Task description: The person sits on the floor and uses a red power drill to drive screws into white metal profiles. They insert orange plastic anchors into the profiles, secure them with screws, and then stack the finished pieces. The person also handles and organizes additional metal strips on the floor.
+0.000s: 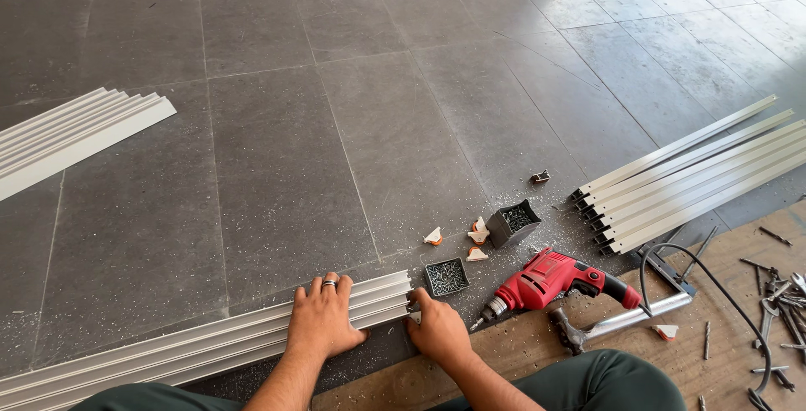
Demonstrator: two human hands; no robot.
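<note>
Aluminium profile [210, 344], long, ribbed, pale: lies flat on the grey tile floor [336, 125] along its near edge, running from the lower left corner to a cut end near the middle. Left hand [323, 320]: laid palm down across the profile close to that end, fingers spread flat, ring on one finger, pressing rather than gripping. Right hand [438, 329]: at the cut end itself, thumb and fingers pinched against it; what is held between them cannot be told. Two small black trays of screws [447, 277] and [514, 222]: on the floor just beyond the right hand, metal filings around them. Red electric drill [550, 281]: lying on its side at the edge of a wooden board [537, 340], bit pointing toward the right hand. Stack of similar profiles [688, 176]: at the right edge. Another stack [71, 134]: at the left edge.
</note>
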